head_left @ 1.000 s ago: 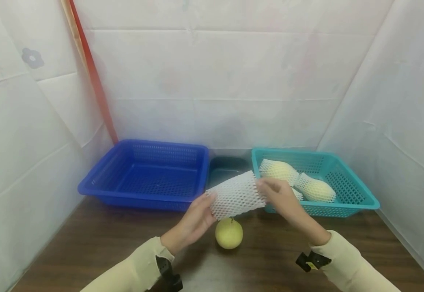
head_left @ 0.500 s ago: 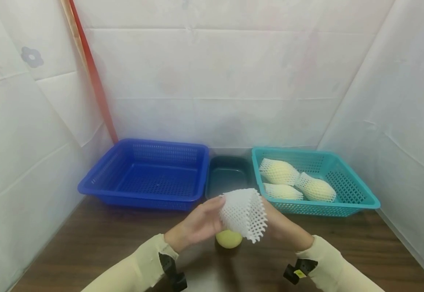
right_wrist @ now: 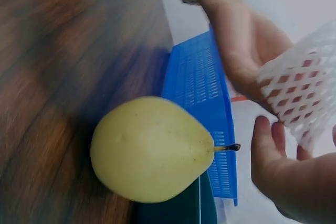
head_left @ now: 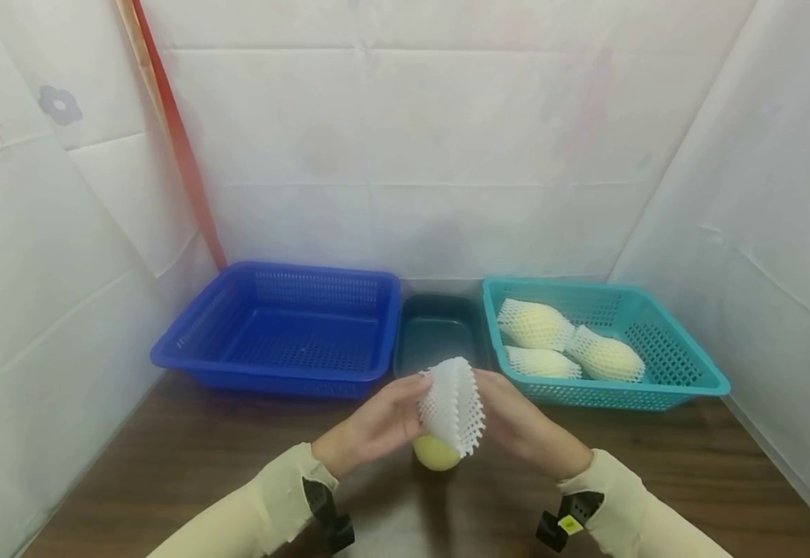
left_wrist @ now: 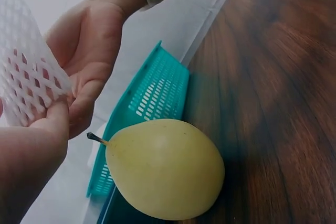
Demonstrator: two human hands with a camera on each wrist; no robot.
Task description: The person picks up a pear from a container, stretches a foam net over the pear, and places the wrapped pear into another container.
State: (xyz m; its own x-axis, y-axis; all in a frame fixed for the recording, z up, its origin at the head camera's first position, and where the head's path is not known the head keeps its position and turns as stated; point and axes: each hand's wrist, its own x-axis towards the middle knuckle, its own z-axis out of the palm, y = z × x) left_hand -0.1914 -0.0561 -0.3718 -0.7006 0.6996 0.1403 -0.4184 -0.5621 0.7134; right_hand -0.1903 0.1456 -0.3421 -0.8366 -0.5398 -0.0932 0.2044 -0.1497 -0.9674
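Note:
A white foam fruit net [head_left: 452, 404] is held up between both hands, its mesh mouth gaping toward the person. My left hand [head_left: 379, 422] pinches its left side. My right hand [head_left: 526, 422] holds the other side, fingers partly hidden behind the mesh in the head view. Just beneath the net a yellow-green pear [head_left: 436, 453] rests on the table, its top covered by the net from above. Seen from the left wrist, the whole pear [left_wrist: 165, 169] shows with its dark stem, apart from the net [left_wrist: 31, 66]. The right wrist view also shows the pear [right_wrist: 152, 149] uncovered.
A blue basket [head_left: 272, 375] stands at the back left. Behind the hands is a dark green tray [head_left: 442, 301]. A teal basket [head_left: 684, 341] at the right holds several net-wrapped pears [head_left: 607, 356]. White cloth walls [head_left: 405, 139] enclose the brown wooden table [head_left: 237, 465].
The flat net has been turned from sideways to mouth toward the person and spread open. Both hands have come closer together over the pear, the right hand moving left and down.

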